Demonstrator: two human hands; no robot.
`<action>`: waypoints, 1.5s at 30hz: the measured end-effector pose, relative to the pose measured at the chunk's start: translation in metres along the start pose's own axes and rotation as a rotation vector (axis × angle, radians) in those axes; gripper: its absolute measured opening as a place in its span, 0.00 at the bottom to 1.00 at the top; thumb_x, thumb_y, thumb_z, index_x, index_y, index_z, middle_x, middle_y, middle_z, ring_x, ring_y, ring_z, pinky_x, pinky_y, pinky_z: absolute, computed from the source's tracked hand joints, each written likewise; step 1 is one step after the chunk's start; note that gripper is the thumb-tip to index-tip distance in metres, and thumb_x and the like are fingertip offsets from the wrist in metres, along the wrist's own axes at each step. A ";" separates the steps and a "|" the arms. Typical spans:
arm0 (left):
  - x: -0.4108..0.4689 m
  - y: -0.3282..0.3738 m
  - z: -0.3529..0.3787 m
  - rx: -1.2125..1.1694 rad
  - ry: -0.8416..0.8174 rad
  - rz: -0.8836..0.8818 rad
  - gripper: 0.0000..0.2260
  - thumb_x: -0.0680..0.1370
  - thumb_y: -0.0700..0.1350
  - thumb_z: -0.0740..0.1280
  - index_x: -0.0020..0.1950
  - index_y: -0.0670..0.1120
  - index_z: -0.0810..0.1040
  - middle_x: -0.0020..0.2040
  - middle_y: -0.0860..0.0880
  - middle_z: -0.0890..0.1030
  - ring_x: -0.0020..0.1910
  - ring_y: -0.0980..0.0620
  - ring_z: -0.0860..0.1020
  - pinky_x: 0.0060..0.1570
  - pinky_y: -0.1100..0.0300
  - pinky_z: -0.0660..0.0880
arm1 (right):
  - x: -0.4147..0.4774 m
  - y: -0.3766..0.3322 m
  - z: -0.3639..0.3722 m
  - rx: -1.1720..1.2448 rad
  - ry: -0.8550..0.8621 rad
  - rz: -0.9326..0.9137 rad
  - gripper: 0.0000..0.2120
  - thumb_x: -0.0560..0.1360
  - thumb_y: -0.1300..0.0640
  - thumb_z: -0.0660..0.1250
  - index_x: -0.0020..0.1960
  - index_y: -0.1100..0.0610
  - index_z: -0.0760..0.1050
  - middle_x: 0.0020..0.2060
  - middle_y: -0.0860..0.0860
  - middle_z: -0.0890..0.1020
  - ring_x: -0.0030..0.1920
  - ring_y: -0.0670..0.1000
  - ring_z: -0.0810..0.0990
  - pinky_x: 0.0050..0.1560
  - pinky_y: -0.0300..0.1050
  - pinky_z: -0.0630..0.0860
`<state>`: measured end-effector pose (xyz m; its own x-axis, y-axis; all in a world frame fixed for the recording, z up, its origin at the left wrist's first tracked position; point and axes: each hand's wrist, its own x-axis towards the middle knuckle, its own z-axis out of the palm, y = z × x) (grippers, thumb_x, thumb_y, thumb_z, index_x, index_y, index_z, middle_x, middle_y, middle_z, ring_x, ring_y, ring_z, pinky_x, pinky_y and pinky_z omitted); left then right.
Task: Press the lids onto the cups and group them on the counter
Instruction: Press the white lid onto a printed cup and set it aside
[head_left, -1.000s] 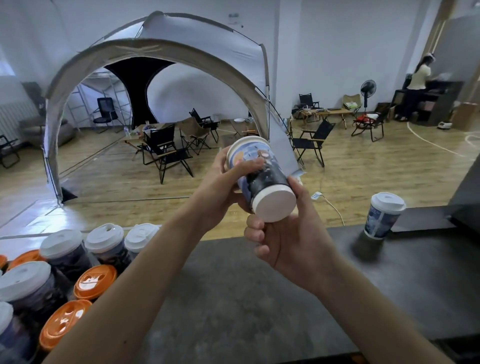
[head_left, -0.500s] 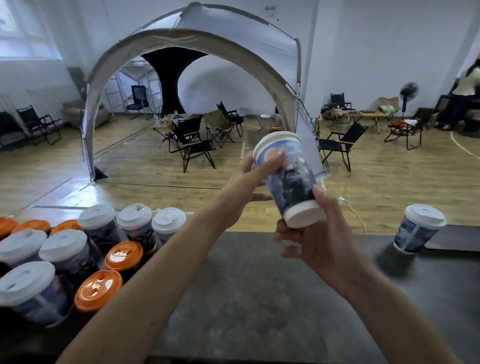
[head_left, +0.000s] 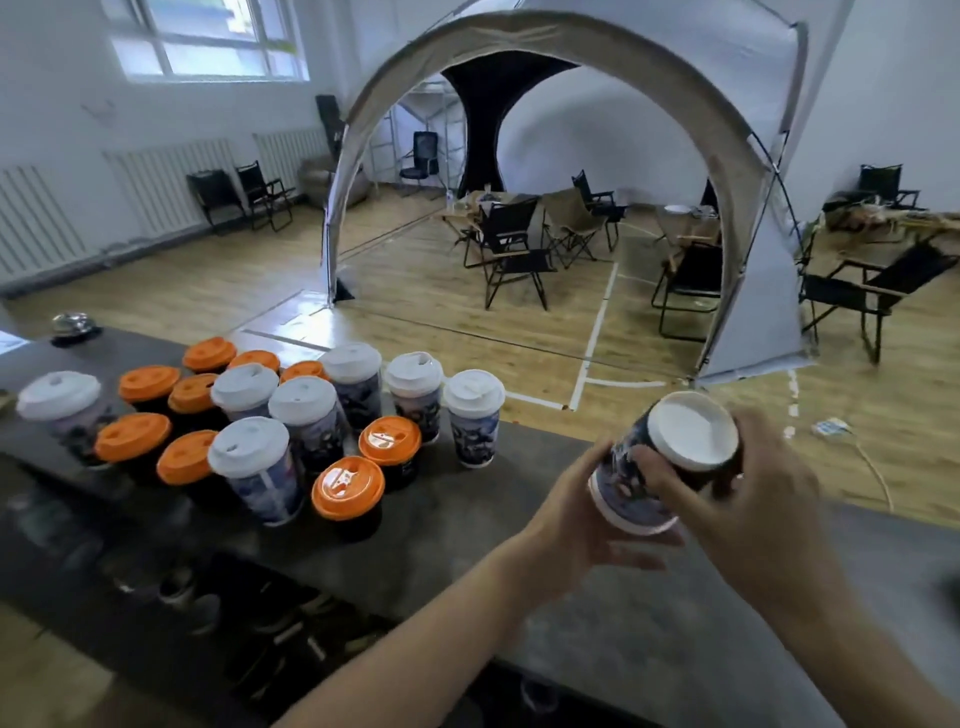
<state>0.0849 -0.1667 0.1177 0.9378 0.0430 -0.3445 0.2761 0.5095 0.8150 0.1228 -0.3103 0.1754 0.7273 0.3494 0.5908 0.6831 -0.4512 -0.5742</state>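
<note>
Head cam:
- Both hands were on one dark-blue printed paper cup (head_left: 631, 483), held in the air above the dark grey stone-look worktop (head_left: 535, 467), not touching it.
- The cup was tilted, with one white round end facing the camera. Couldn't tell if that end was the lid or the base.
- Left hand (head_left: 576, 519) was under the cup's lower end, fingers (head_left: 649, 545) curled beneath it and cradling it.
- Right hand (head_left: 753, 499) was wrapped over the cup from the right, fingers (head_left: 657, 467) curled across the printed wall in a narrow, closed grip on the cup.
- Left of the held cup and well apart from it, a tight group stood upright on the worktop: white-lidded printed cups (head_left: 474, 415) mixed with orange-lidded dark cups (head_left: 348, 488). Neighbouring cups were touching or just beside each other.
- The white-lidded cup at the group's right edge was the one nearest the held cup.
- Further left of the held cup, past the group, a small shiny metal call bell (head_left: 72, 325) sat at the far worktop edge.
- Beyond the held cup, on the wooden floor, stood a grey arched fabric tent (head_left: 561, 47) with black folding chairs (head_left: 511, 249) under it.
</note>
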 end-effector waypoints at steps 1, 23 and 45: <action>-0.001 -0.007 -0.008 -0.021 0.006 -0.022 0.27 0.79 0.68 0.58 0.65 0.52 0.82 0.56 0.47 0.85 0.50 0.46 0.84 0.46 0.51 0.81 | -0.002 -0.004 0.007 -0.075 -0.041 -0.039 0.30 0.67 0.28 0.69 0.52 0.53 0.72 0.42 0.50 0.78 0.38 0.55 0.77 0.35 0.50 0.74; -0.024 0.000 -0.170 1.357 0.838 0.826 0.30 0.73 0.54 0.78 0.70 0.48 0.70 0.75 0.47 0.70 0.73 0.47 0.69 0.71 0.51 0.68 | -0.062 0.038 0.073 -0.206 -0.667 0.064 0.16 0.80 0.39 0.64 0.63 0.45 0.69 0.55 0.37 0.75 0.59 0.40 0.76 0.51 0.33 0.69; 0.034 -0.058 -0.020 1.402 0.145 1.237 0.11 0.80 0.45 0.65 0.60 0.44 0.80 0.64 0.50 0.80 0.63 0.52 0.77 0.68 0.57 0.69 | -0.083 0.160 -0.013 0.207 -0.240 0.373 0.16 0.77 0.58 0.75 0.58 0.45 0.74 0.54 0.44 0.82 0.55 0.41 0.81 0.59 0.37 0.77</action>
<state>0.0965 -0.1774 0.0489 0.7139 -0.1104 0.6915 -0.4362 -0.8427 0.3158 0.1704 -0.4223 0.0420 0.9031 0.3851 0.1902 0.3542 -0.4174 -0.8369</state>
